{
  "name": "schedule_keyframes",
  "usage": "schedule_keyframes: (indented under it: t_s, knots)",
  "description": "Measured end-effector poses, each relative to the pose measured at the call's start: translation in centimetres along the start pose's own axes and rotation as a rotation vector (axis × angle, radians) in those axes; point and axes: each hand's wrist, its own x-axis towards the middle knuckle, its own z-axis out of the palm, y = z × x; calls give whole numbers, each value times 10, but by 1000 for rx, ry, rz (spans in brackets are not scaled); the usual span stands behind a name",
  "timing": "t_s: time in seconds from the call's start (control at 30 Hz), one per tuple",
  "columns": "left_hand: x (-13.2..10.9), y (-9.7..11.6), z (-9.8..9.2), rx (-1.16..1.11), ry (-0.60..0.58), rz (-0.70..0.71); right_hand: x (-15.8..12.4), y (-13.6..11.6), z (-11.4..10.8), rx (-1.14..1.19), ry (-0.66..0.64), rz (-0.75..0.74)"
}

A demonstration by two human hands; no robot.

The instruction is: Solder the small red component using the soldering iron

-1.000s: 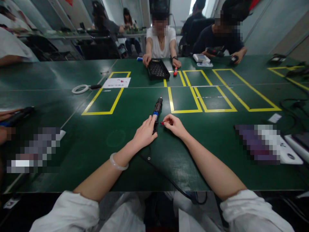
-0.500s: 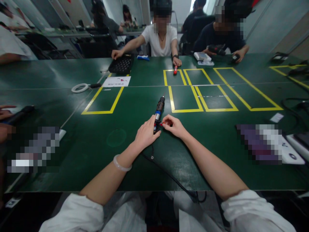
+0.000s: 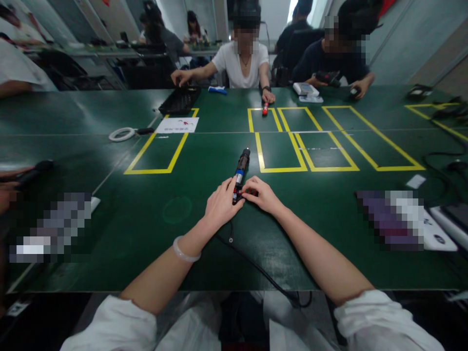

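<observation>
An electric screwdriver [image 3: 241, 168], dark with a blue band, lies on the table, its tip pointing away from me. Its near section appears opened, with small red and dark inner parts showing. Along its left side my left hand [image 3: 222, 204] is closed on the body, thumb at the near end. From the right, my right hand [image 3: 262, 194] pinches at the opened section. Its fingertips seem to hold a small red piece, mostly hidden now. A black cord [image 3: 261, 269] runs from beneath my left hand to the table's front edge.
Yellow tape outlines [image 3: 283, 170] mark the green table [image 3: 204, 146]. A black tray [image 3: 179, 101], a paper sheet [image 3: 177, 125] and a coiled white cable [image 3: 122, 134] lie at the left. Co-workers sit opposite; one person's hand [image 3: 268, 96] touches a red object [image 3: 265, 109].
My right hand has moved slightly in against the screwdriver's opened section, covering more of the red piece. My left hand stays put. Opposite, a person's hand has lifted at the black tray, which has shifted.
</observation>
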Motion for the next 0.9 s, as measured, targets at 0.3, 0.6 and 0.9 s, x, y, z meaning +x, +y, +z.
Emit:
schedule_keyframes:
  t_s: [0.3, 0.6, 0.9]
  knots:
    - [2, 6, -6, 71, -2, -40, 1, -11, 1, -63, 14, 7]
    - [7, 10, -6, 73, -3, -80, 0, -11, 1, 4, -4, 38]
    - [8, 3, -6, 75, 11, -61, -1, -6, 1, 145, 41, 161]
